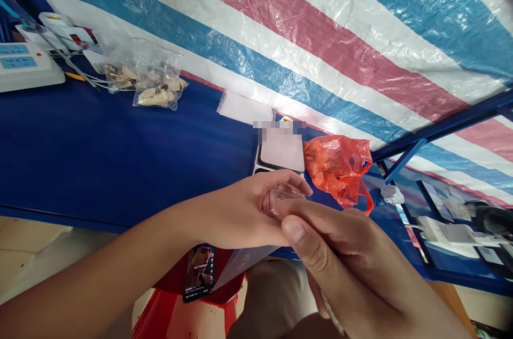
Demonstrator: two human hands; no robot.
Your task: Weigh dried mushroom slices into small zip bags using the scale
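Observation:
My left hand reaches in from the left, back of the hand up, its fingers curled round the mouth of a clear plastic bag with a red line at its edge. Below that hand, the bag's see-through body hangs down. My right hand meets it from the right. The right forefinger lies at the bag's mouth, and the thumb rests close to the left hand. A sliver of something pale shows under the right palm; its kind is hidden.
On the blue table lie clear bags with pale pieces, a flat white packet, a small scale-like device and a red plastic bag. A power strip stands left. A phone rests on a red stool below.

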